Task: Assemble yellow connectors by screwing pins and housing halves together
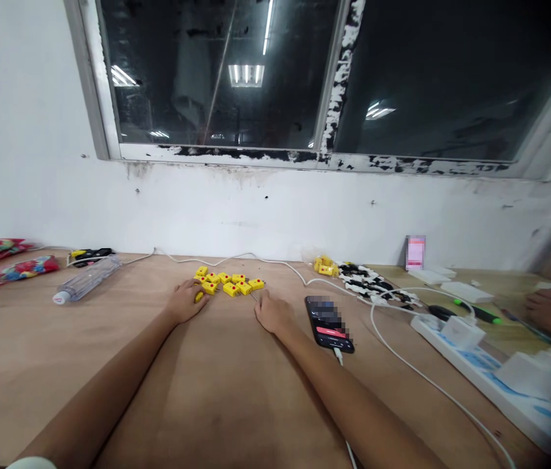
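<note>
Bare forearms [109,384] stretch across a tan plywood table [26,339] so both hands can reach a cluster of small yellow rectangular connectors with red dots [229,283] at twelve o'clock: left hand [186,301], fingers together, touching one yellow piece [199,297]; right hand [273,311], fingers together, just beside the cluster.

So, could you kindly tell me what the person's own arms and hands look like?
The left forearm and the right forearm are bare, and the left hand and right hand wear no gloves; no watch or bracelet shows. A white rounded edge at the bottom of the view may be a sleeve, but it is too cut off to tell.
</note>
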### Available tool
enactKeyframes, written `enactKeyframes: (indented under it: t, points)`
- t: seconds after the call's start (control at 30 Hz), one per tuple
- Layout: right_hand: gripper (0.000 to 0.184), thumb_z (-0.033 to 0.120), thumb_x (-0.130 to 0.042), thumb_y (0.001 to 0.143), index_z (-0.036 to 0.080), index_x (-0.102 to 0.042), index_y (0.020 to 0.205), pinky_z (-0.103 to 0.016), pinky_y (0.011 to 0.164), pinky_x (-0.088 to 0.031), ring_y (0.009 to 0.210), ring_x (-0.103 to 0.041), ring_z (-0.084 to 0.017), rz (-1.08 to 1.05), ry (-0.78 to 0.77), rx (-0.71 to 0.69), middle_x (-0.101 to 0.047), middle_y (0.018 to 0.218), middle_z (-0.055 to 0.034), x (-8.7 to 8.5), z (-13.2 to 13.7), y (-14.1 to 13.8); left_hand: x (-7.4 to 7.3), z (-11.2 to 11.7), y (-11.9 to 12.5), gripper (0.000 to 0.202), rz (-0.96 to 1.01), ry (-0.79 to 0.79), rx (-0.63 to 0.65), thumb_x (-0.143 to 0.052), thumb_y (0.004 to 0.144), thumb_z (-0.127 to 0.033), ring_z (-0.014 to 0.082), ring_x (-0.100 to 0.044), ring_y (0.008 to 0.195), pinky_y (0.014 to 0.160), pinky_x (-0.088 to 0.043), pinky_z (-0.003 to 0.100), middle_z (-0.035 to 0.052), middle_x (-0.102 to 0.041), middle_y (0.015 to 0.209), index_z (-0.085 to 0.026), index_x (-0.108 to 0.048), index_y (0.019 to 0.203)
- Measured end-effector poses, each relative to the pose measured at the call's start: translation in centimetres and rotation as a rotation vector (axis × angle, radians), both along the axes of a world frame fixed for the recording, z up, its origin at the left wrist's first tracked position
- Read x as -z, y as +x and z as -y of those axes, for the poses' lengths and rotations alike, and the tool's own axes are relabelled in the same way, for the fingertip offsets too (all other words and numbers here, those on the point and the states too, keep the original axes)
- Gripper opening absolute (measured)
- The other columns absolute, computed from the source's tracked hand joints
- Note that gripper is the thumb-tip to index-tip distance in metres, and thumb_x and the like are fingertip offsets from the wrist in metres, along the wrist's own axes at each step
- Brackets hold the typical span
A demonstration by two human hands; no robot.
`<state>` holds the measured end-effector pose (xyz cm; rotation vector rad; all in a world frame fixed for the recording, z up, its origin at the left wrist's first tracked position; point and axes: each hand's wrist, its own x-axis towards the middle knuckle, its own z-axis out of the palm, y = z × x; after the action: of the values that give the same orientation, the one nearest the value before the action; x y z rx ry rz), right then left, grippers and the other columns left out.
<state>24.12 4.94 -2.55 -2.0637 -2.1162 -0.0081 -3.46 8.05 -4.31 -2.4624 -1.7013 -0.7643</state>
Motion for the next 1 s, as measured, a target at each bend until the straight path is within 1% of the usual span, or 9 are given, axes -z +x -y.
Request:
enactKeyframes:
  t: [0.17, 0.3, 0.43, 0.57, 0.67, 0.77, 0.83, 0.9, 1.0]
  points:
    - [0.032, 0.032, -0.043, 0.093, 0.015, -0.054, 0.117, -0.036, 0.081, -0.044, 0.099, -0.066, -0.029, -0.058, 0.050, -0.005, -0.070, 0.104, -0.0163, 0.5, -0.1, 0.2, 0.2, 0.1, -0.1, 0.031, 0.020, 0.028, -0.091, -0.053, 0.088, -0.046, 0.0332, -0.050, 0.123, 0.101, -0.039, 0.051, 0.0118, -0.058, 0.127, -0.022, -0.066, 0.102]
    - [0.027, 0.023, -0.046, 0.089, 0.015, -0.057, 0.112, -0.033, 0.086, -0.041, 0.104, -0.062, -0.026, -0.126, 0.089, -0.060, -0.068, 0.108, -0.0149, 0.8, -0.5, 0.2, 0.1, 0.3, -0.2, 0.032, 0.025, 0.034, -0.057, -0.055, 0.086, -0.049, 0.0308, -0.053, 0.117, 0.100, -0.041, 0.047, 0.0093, -0.060, 0.118, -0.024, -0.065, 0.101]
    - [0.028, 0.019, -0.048, 0.085, 0.014, -0.056, 0.112, -0.031, 0.090, -0.038, 0.108, -0.058, -0.024, -0.214, 0.115, -0.097, -0.064, 0.113, -0.0131, 1.2, -0.9, 0.5, -0.4, 0.8, -0.3, 0.030, 0.036, 0.017, 0.049, -0.054, 0.086, -0.047, 0.0281, -0.057, 0.107, 0.097, -0.045, 0.043, 0.0095, -0.062, 0.108, -0.022, -0.065, 0.099]
    - [0.031, 0.015, -0.050, 0.083, 0.014, -0.055, 0.114, -0.029, 0.092, -0.038, 0.107, -0.057, -0.022, -0.296, 0.123, -0.143, -0.063, 0.113, -0.0121, 1.4, -1.0, 0.8, -1.1, 1.6, 0.0, 0.026, 0.037, -0.019, 0.209, -0.053, 0.088, -0.042, 0.0253, -0.059, 0.104, 0.096, -0.046, 0.038, 0.0087, -0.064, 0.105, -0.020, -0.064, 0.098]
    - [0.033, 0.008, -0.049, 0.081, 0.014, -0.055, 0.112, -0.028, 0.094, -0.038, 0.109, -0.055, -0.020, -0.357, 0.135, -0.192, -0.060, 0.115, -0.0118, 1.6, -1.0, 0.8, -1.3, 2.3, 0.9, 0.022, 0.015, -0.072, 0.323, -0.053, 0.089, -0.040, 0.0233, -0.061, 0.097, 0.091, -0.048, 0.035, 0.0064, -0.067, 0.098, -0.021, -0.065, 0.092]
    - [0.038, 0.001, -0.046, 0.079, 0.015, -0.056, 0.112, -0.027, 0.098, -0.037, 0.110, -0.054, -0.018, -0.425, 0.179, -0.234, -0.056, 0.120, -0.0117, 1.8, -1.0, 0.8, -1.2, 3.1, 2.3, 0.020, -0.005, -0.111, 0.412, -0.052, 0.091, -0.038, 0.0217, -0.062, 0.093, 0.086, -0.049, 0.033, 0.0053, -0.068, 0.093, -0.021, -0.065, 0.091]
    - [0.038, -0.002, -0.044, 0.078, 0.015, -0.058, 0.109, -0.026, 0.099, -0.038, 0.108, -0.055, -0.017, -0.478, 0.222, -0.246, -0.054, 0.120, -0.0115, 1.8, -1.1, 0.8, -1.2, 3.6, 3.3, 0.019, -0.013, -0.122, 0.461, -0.053, 0.091, -0.037, 0.0207, -0.062, 0.094, 0.087, -0.048, 0.031, 0.0054, -0.067, 0.095, -0.021, -0.064, 0.092]
    - [0.034, -0.002, -0.042, 0.080, 0.015, -0.061, 0.102, -0.026, 0.100, -0.039, 0.107, -0.055, -0.017, -0.536, 0.272, -0.239, -0.057, 0.115, -0.0112, 1.8, -1.2, 1.0, -1.3, 4.0, 4.1, 0.022, -0.004, -0.112, 0.509, -0.055, 0.090, -0.039, 0.0210, -0.061, 0.099, 0.089, -0.048, 0.032, 0.0072, -0.066, 0.102, -0.020, -0.062, 0.099]
    - [0.027, 0.002, -0.041, 0.083, 0.013, -0.064, 0.093, -0.029, 0.099, -0.041, 0.107, -0.056, -0.019, -0.626, 0.350, -0.189, -0.062, 0.106, -0.0120, 1.9, -1.7, 1.4, -1.5, 4.6, 4.7, 0.034, 0.024, -0.005, 0.559, -0.063, 0.085, -0.043, 0.0252, -0.055, 0.114, 0.102, -0.043, 0.038, 0.0109, -0.060, 0.118, -0.020, -0.059, 0.111]
